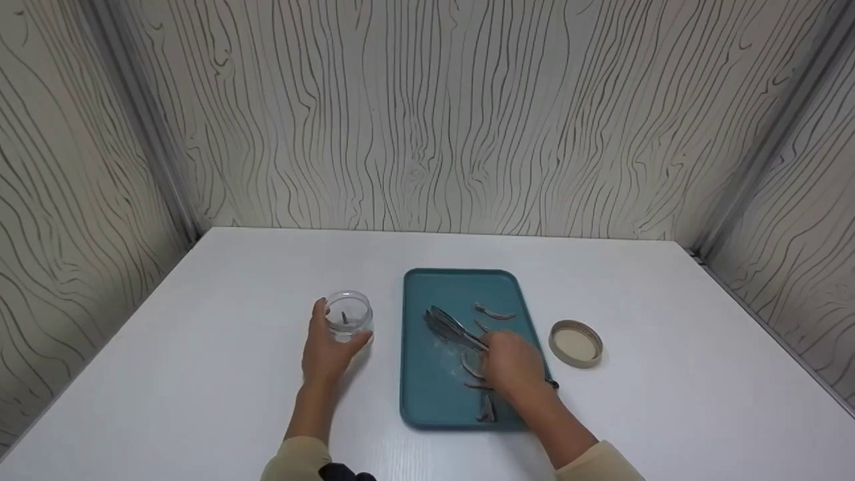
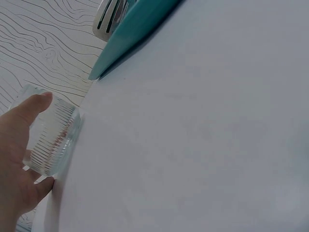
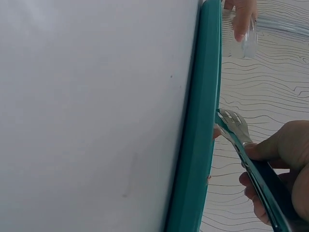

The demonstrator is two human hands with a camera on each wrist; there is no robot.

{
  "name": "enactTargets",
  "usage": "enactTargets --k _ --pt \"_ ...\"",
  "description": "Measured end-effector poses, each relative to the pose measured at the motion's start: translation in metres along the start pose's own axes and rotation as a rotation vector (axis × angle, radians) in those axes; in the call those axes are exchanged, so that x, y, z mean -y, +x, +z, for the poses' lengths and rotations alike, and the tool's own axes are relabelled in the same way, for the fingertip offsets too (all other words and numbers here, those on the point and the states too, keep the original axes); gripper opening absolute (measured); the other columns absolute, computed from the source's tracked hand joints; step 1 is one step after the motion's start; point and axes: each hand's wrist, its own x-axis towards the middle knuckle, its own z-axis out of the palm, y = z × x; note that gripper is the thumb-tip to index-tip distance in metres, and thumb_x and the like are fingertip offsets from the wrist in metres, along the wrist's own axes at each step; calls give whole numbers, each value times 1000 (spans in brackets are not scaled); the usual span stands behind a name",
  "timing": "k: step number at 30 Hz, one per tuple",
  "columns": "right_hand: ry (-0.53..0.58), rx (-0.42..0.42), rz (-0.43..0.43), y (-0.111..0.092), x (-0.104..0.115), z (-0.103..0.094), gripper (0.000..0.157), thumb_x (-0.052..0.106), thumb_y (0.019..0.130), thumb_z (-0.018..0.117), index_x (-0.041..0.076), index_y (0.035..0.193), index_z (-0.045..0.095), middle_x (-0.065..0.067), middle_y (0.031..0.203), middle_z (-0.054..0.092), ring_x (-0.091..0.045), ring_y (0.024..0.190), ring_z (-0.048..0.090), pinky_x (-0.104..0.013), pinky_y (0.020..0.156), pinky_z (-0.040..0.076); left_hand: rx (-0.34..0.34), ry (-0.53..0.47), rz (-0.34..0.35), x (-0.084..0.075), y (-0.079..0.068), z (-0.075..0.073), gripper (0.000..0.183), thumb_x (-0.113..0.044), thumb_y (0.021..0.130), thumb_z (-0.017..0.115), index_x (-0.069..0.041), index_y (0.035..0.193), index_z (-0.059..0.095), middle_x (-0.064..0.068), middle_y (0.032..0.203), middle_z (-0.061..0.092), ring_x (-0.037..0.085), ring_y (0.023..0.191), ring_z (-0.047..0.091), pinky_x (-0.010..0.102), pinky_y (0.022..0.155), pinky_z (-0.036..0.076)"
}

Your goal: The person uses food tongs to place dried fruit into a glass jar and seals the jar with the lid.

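Observation:
My left hand [image 1: 325, 354] holds a clear ridged jar [image 1: 361, 327] on the white table, thumb on one side and fingers on the other. A small dark strip lies inside the jar. In the left wrist view the jar [image 2: 60, 137] shows its ribbed wall. My right hand [image 1: 513, 366] grips metal serving tongs [image 1: 446, 325] with dark handles over a teal tray [image 1: 441, 284]. Several thin brownish strips [image 1: 495, 314] lie on the tray, some partly hidden by the right hand. The slotted tong heads [image 3: 235, 122] show near the tray's rim in the right wrist view.
A round beige lid [image 1: 576, 343] lies to the right of the tray. The white table [image 1: 200, 374] is bounded at the back by a wood-grain patterned panel [image 1: 414, 120], with similar panels at both sides.

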Motion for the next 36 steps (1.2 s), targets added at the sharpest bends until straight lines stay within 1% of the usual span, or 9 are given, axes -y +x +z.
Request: enactTargets --k 7,11,16,18,22,25,28,31,36 --pt "-17 1 -19 -1 0 1 13 5 76 58 8 85 67 -3 70 60 -16 58 54 -33 45 41 0 -6 -11 0 0 0 90 -28 67 72 -9 135 17 15 136 26 31 122 25 50 94 23" --pt "-14 10 -21 -2 -1 0 10 5 76 58 8 82 66 -2 67 58 -14 55 51 -33 44 40 -7 -2 -4 0 -1 1 90 -28 67 72 -10 135 17 15 136 27 31 122 26 49 94 24" --pt "6 33 6 -2 -1 -1 9 6 77 58 9 82 66 1 64 55 -13 53 46 -32 45 39 -13 -3 -6 0 -1 2 90 -29 67 72 -10 136 18 14 136 27 30 123 25 49 94 24" --pt "13 36 16 -1 -2 -2 7 6 78 58 9 78 64 1 62 53 -13 52 45 -31 45 38 -11 -5 -3 0 -1 2 90 -29 67 72 -10 136 17 14 136 27 30 123 25 49 94 24" --pt "18 14 19 0 -2 -6 6 7 78 59 9 75 63 1 60 53 -13 52 45 -30 44 37 -14 0 32 1 -1 1 90 -29 66 73 -9 135 18 16 135 29 31 122 27 48 94 26" --pt "21 -10 12 1 -2 -9 6 8 78 60 9 79 65 1 64 57 -13 54 48 -31 44 38 -17 1 53 2 -1 0 89 -28 66 73 -9 134 19 16 133 31 31 120 29 47 93 28" --pt "23 -29 4 2 -1 -13 8 10 78 60 10 84 66 -1 69 59 -15 57 52 -32 45 40 -16 -5 57 2 -1 0 88 -28 66 73 -9 133 20 16 132 33 30 119 31 47 93 28" --pt "20 -50 -2 4 0 -16 7 12 77 62 10 82 66 -1 69 58 -17 60 55 -34 47 42 -18 -4 60 2 -1 0 88 -28 66 73 -9 133 20 16 131 33 30 119 31 47 93 28" --pt "14 -72 -1 7 2 -23 4 13 77 63 10 78 65 0 65 55 -14 56 51 -33 45 40 -17 -2 64 2 -1 -1 88 -27 65 74 -7 133 20 18 131 33 31 119 31 47 93 28"
